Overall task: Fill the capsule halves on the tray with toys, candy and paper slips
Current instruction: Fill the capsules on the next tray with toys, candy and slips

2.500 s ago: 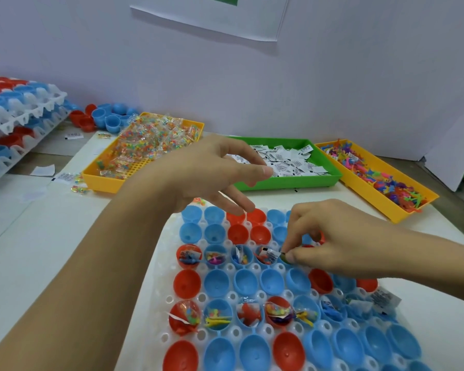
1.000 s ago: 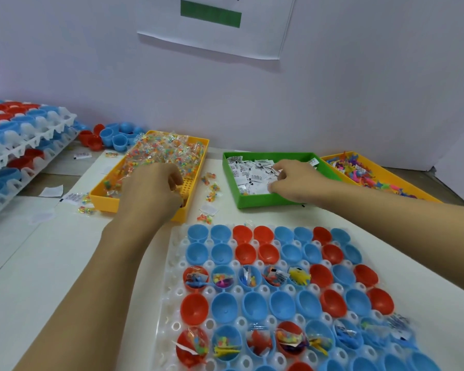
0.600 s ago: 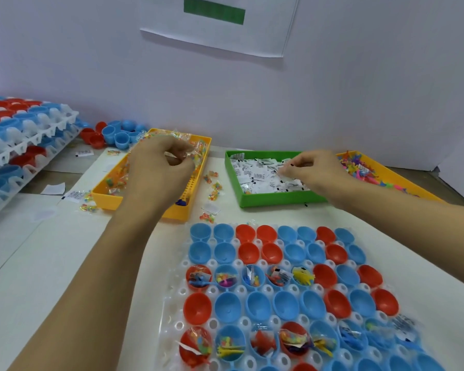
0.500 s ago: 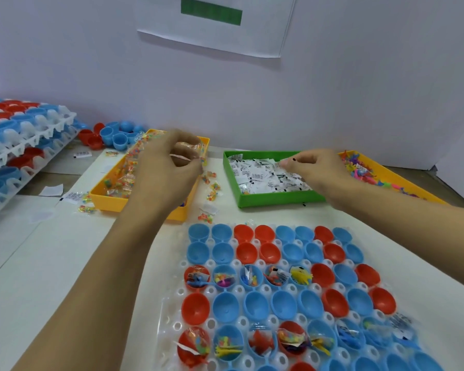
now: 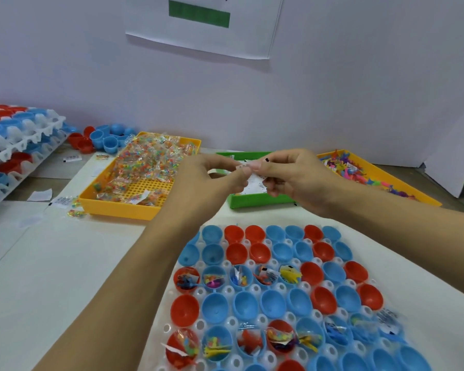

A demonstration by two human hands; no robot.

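Head view: both hands, L (image 5: 212,178) & R (image 5: 292,178), meeting above green tray (image 5: 252,200). Fingers of both pinching one paper slip (image 5: 245,165).

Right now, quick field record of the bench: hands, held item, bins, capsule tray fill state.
left hand: pinching the paper slip
right hand: pinching the same slip, above the green bin
paper slip: small, white, held between both hands
green bin: slips, centre
left yellow bin: candy packets
right yellow bin: small toys
capsule tray: red and blue halves; third row part filled, fifth row filled, other rows in view empty
far left: stacked trays
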